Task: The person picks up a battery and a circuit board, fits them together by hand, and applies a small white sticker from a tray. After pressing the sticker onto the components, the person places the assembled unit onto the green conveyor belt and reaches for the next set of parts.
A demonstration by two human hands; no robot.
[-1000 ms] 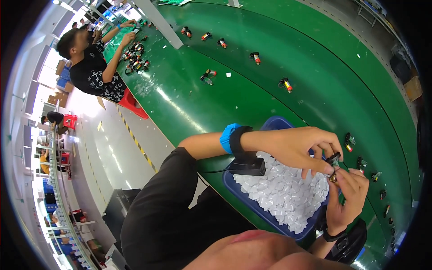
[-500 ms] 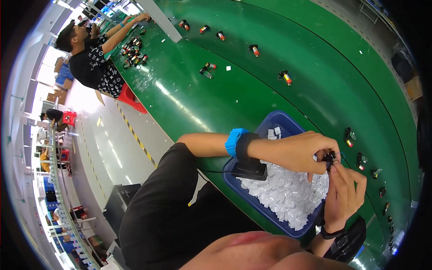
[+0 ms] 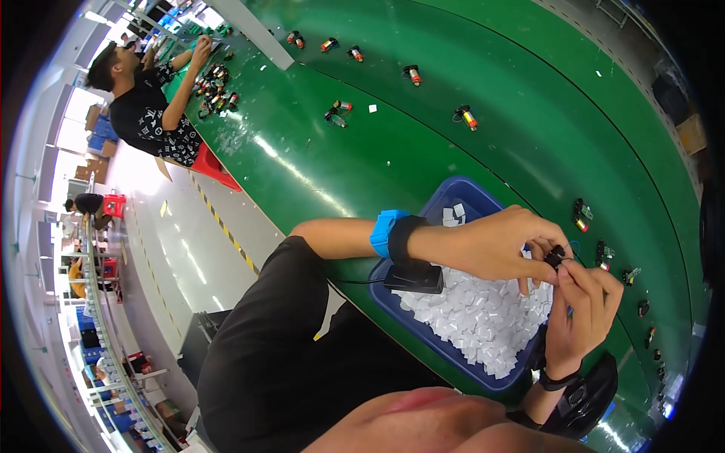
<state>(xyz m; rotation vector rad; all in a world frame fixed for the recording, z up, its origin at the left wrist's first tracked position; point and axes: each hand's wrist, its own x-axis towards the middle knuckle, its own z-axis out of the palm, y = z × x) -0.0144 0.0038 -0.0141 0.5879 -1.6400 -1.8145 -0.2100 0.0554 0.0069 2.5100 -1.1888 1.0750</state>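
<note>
My left hand [image 3: 507, 243], with a blue band and a black strap at the wrist, pinches a small black part [image 3: 556, 255] above the right side of a blue tray. From below, my right hand [image 3: 581, 306] meets it, thumb and fingers closed on the same part. A thin wire seems to run off beside the fingers. Under both hands is the blue tray [image 3: 393, 303], heaped with small white square pieces [image 3: 464, 325]. My fingers hide much of the black part, so its exact kind does not show.
On the green work surface [image 3: 332, 162] lie spaced-out small assemblies with red-yellow cylinders, such as one assembly [image 3: 468, 117]. A pile of assemblies [image 3: 215, 90] sits near a seated co-worker [image 3: 143, 106]. A grey post [image 3: 253, 34] rises at the back. A black box [image 3: 414, 279] hangs at my left wrist.
Both hands stay together on the black part, which has turned a little and shows more plainly. The view has shifted slightly. The co-worker's near hand has lifted and drawn back.
</note>
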